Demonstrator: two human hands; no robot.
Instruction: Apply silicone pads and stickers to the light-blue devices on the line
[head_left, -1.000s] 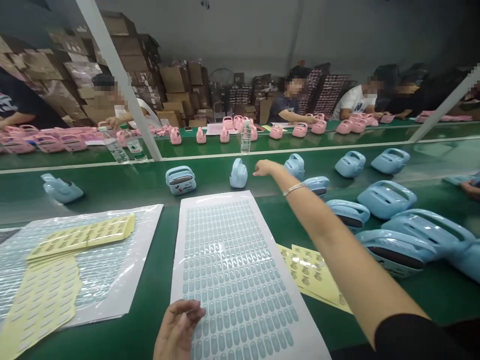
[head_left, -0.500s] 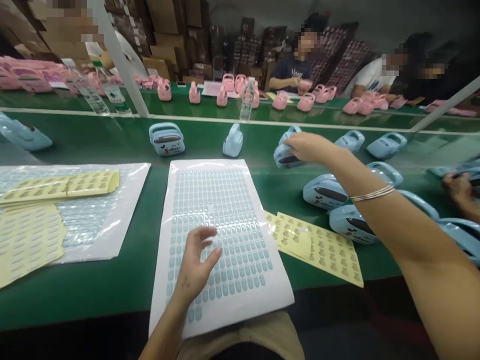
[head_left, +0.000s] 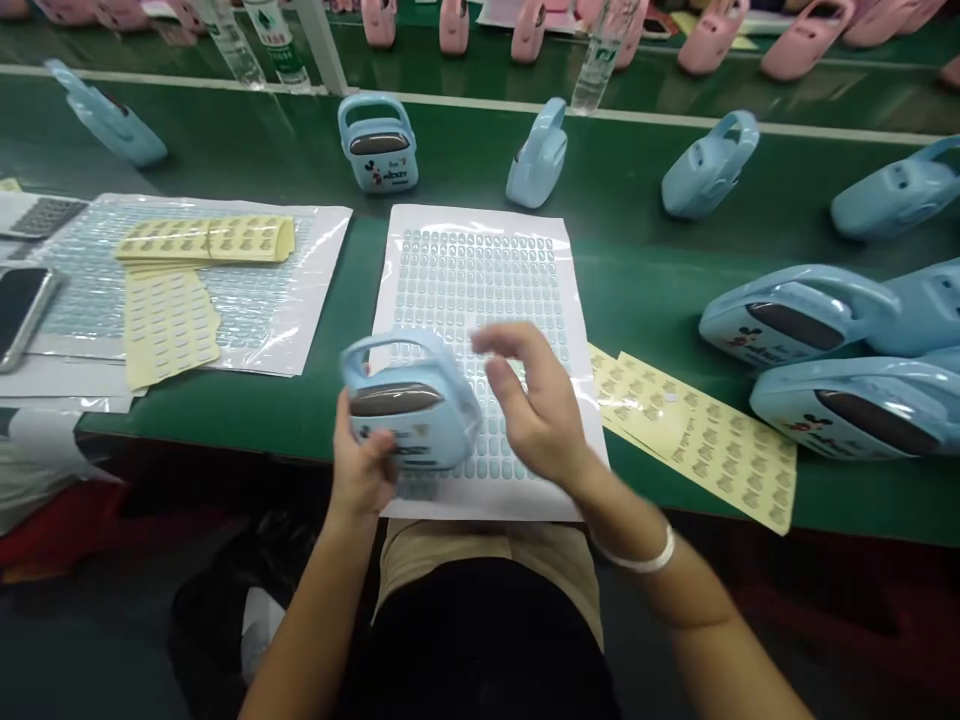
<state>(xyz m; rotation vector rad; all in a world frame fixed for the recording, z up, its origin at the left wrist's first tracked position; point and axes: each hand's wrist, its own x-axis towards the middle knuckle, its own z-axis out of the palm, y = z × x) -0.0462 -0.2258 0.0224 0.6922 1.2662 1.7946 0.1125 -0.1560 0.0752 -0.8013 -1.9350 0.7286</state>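
In my left hand (head_left: 364, 460) is a light blue plastic case with a carry handle (head_left: 431, 430), a dark window and a Mickey print on its front. The thumb presses on the front face, and the case is tilted and slightly blurred. My right hand (head_left: 540, 410) hovers just right of the case, thumb and forefinger apart, with nothing visible between them; its fingertips are smeared by motion. Beneath both hands lies a white sheet of small clear-blue oval stickers (head_left: 480, 270), reaching over the table's front edge.
More blue cases stand at the back (head_left: 381, 155) and right (head_left: 780, 315). Yellow sticker sheets (head_left: 720, 450) lie right of the white sheet. To the left are a bagged sticker stack (head_left: 315, 290), a yellow roll (head_left: 210, 240) and a phone (head_left: 22, 310). Bottles (head_left: 600, 60) stand behind.
My right hand has come back from the far right row, and a blue case is now in my left hand over the sheet. The view has tipped downward.
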